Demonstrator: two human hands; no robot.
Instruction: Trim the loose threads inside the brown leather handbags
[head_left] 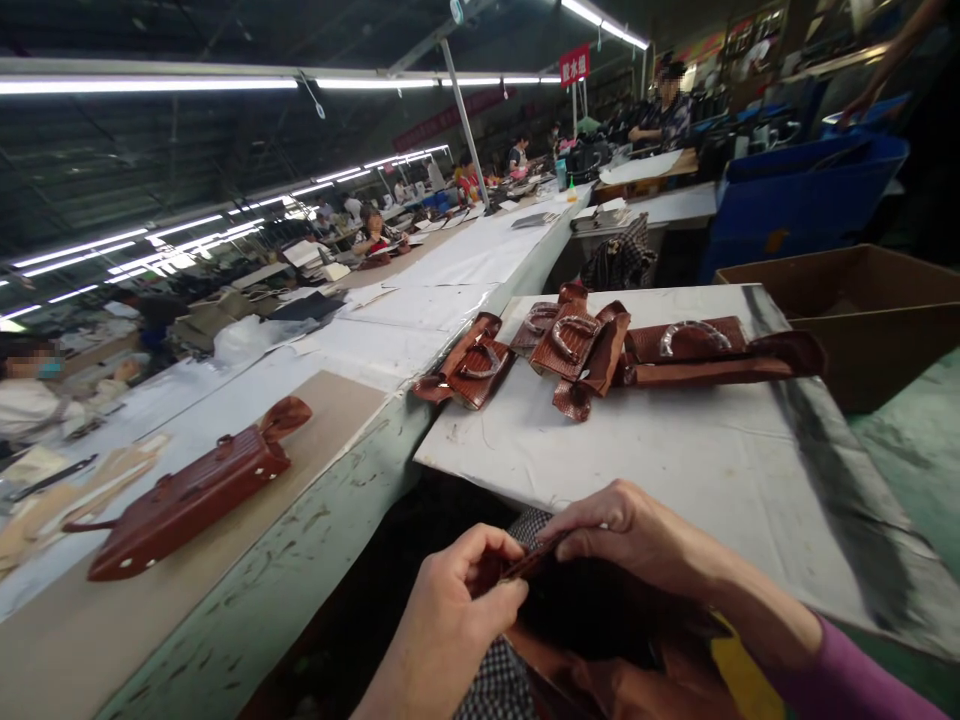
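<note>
The piece (534,561) is between your left hand (459,602) and your right hand (624,530). At your left is the long bench (442,268), with one bag (195,490) on it. The table (660,450) is ahead of your hands, and handled parts (577,338) lie on its far side; behind it, at right, stands a carton (885,350).

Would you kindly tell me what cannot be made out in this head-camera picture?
All in the head view:
Pinched parts of the brown edge: covered by the left hand and right hand.
Brown material below: cut off by the bottom edge.
Cardboard box: cut off at right.
Distant red banner: lettering too blurred.
</note>
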